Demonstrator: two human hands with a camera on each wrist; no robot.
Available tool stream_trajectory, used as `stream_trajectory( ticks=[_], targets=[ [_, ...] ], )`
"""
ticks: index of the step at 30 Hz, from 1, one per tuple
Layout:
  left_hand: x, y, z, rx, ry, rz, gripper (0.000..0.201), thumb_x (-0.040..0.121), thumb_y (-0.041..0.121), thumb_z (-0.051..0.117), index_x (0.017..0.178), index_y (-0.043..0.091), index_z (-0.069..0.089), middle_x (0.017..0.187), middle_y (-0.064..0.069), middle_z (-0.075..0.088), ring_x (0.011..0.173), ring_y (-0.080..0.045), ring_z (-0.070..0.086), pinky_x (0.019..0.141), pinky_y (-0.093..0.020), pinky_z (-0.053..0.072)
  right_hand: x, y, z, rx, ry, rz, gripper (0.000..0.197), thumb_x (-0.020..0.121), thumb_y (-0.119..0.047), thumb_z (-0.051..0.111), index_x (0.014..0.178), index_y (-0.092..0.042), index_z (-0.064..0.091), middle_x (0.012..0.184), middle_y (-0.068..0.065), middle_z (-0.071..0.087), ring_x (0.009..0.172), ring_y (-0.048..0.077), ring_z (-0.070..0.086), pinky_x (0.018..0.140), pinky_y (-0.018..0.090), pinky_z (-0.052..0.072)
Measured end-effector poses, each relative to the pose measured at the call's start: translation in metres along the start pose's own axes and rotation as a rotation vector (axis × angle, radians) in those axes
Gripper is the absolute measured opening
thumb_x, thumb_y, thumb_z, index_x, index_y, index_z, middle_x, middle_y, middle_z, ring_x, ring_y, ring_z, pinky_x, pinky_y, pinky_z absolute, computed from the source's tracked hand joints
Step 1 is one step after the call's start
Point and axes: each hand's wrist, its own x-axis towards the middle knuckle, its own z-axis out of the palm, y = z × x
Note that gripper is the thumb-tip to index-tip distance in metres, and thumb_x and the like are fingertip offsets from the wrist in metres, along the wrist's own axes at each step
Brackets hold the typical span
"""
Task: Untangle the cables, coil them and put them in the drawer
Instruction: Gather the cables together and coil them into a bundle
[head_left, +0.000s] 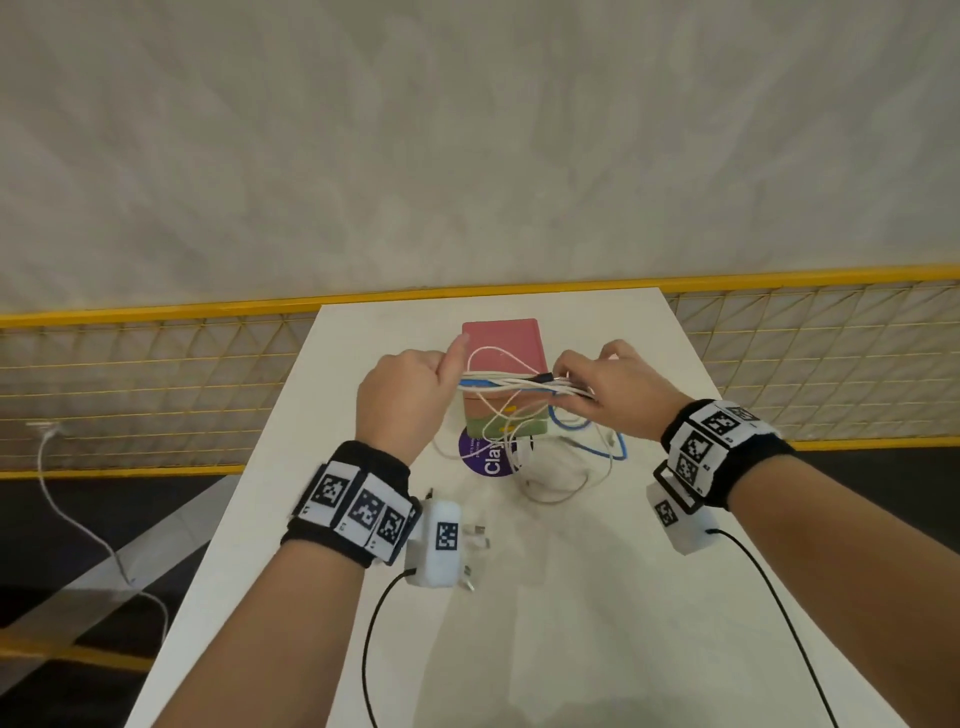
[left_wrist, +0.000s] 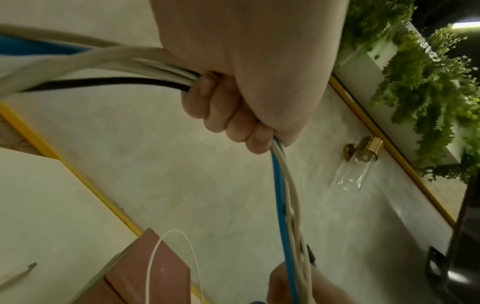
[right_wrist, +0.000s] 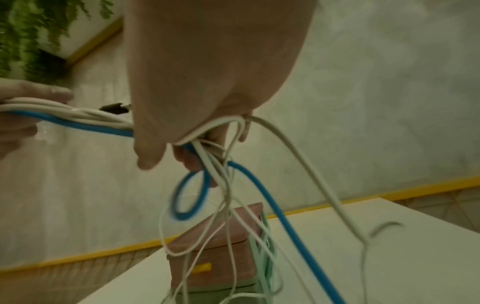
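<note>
White, blue and black rubbery round cables (head_left: 511, 383), stretched in a mixed bundle between left hand (head_left: 402, 397) and right hand (head_left: 613, 387) above the pink-topped stacked plastic drawer box (head_left: 504, 348) on the smooth white table (head_left: 519, 597); loose ends trailing down; untangling judged early, no coil made, drawers shut. Left wrist view: left hand (left_wrist: 241, 82) clenched around the cables (left_wrist: 281, 185). Right wrist view: right hand (right_wrist: 207, 78) grasping the cables (right_wrist: 228, 164), thin strands looping over the box (right_wrist: 207, 265).
</note>
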Motion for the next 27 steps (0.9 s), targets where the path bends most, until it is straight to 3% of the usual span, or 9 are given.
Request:
stream_trajectory(
  ticks=[4,7,9,11,14,16,20,23,27],
  targets=[
    [0.006,-0.003,0.000,-0.019,0.051,-0.027,0.067,0.099,0.052,0.035,0.054,0.006,0.053,0.059,-0.014,0.061,0.060,-0.032,0.054,0.058,-0.044,0.045,0.010,0.000,-0.001,-0.110,-0.097,0.187,0.081,0.067,-0.089,0.029,0.120,-0.029,0.036,0.082,-0.007,0.070,0.072,0.017,0.057,0.092,0.042,0.032],
    [0.009,-0.007,-0.003,-0.024,0.062,-0.036,0.065,0.100,0.051,0.036,0.055,0.007,0.053,0.061,-0.015,0.062,0.062,-0.033,0.055,0.059,-0.042,0.043,0.011,-0.006,-0.010,-0.060,-0.178,0.197,0.106,0.064,-0.090,0.037,0.148,-0.034,0.003,0.124,-0.003,0.060,0.101,0.021,0.056,0.098,0.045,0.028],
    [0.008,-0.005,-0.002,-0.035,0.054,-0.035,0.065,0.100,0.050,0.036,0.055,0.007,0.052,0.060,-0.016,0.060,0.062,-0.033,0.054,0.058,-0.042,0.042,0.017,-0.023,-0.021,0.124,-0.050,0.100,0.106,0.065,-0.086,0.045,0.149,-0.036,0.004,0.142,-0.007,0.047,0.121,0.016,0.049,0.106,0.044,0.023],
    [0.008,-0.002,0.000,-0.070,0.043,-0.032,0.066,0.100,0.051,0.036,0.057,0.003,0.053,0.059,-0.017,0.059,0.062,-0.034,0.054,0.060,-0.044,0.043,0.024,-0.042,-0.024,0.253,0.021,-0.040,0.083,0.073,-0.073,0.054,0.142,-0.036,0.027,0.135,-0.011,0.053,0.123,0.010,0.047,0.108,0.039,0.023],
    [0.008,0.002,0.000,-0.181,0.038,-0.023,0.064,0.100,0.049,0.039,0.053,0.006,0.046,0.060,-0.021,0.058,0.063,-0.036,0.052,0.063,-0.046,0.042,0.032,-0.062,-0.014,0.449,-0.052,-0.106,0.006,0.094,-0.029,0.053,0.098,-0.031,0.049,0.091,-0.008,0.063,0.086,0.002,0.059,0.086,0.026,0.042],
    [0.007,-0.003,0.000,-0.204,0.002,-0.053,0.065,0.100,0.049,0.039,0.055,0.004,0.051,0.062,-0.020,0.061,0.065,-0.035,0.055,0.064,-0.047,0.043,0.033,-0.067,-0.010,0.502,-0.104,-0.079,0.016,0.098,-0.012,0.043,0.092,-0.027,0.044,0.083,-0.001,0.059,0.077,0.003,0.059,0.070,0.023,0.046],
    [0.006,-0.017,0.003,0.025,0.044,0.028,0.055,0.103,0.042,0.033,0.073,0.006,0.061,0.075,-0.013,0.067,0.070,-0.031,0.059,0.065,-0.041,0.045,0.038,-0.071,-0.011,0.315,-0.162,-0.089,0.012,0.094,-0.005,0.042,0.104,-0.006,0.048,0.089,0.018,0.061,0.075,0.033,0.056,0.068,0.044,0.044],
    [-0.003,0.005,0.013,-0.068,0.112,0.270,0.042,0.101,0.037,0.032,0.108,0.010,0.064,0.103,-0.006,0.063,0.093,-0.025,0.059,0.081,-0.038,0.046,0.047,-0.084,-0.005,0.279,-0.173,-0.124,0.013,0.089,-0.001,0.047,0.099,-0.002,0.056,0.082,0.014,0.063,0.060,0.024,0.052,0.059,0.038,0.045],
    [-0.010,0.017,0.024,0.021,-0.086,0.219,0.072,0.092,0.065,0.009,0.132,0.023,0.051,0.114,-0.007,0.067,0.102,-0.029,0.062,0.080,-0.038,0.049,0.048,-0.088,-0.011,0.352,-0.196,-0.115,0.014,0.085,0.006,0.050,0.084,0.008,0.064,0.071,0.010,0.061,0.059,0.017,0.052,0.060,0.027,0.044]
  ],
)
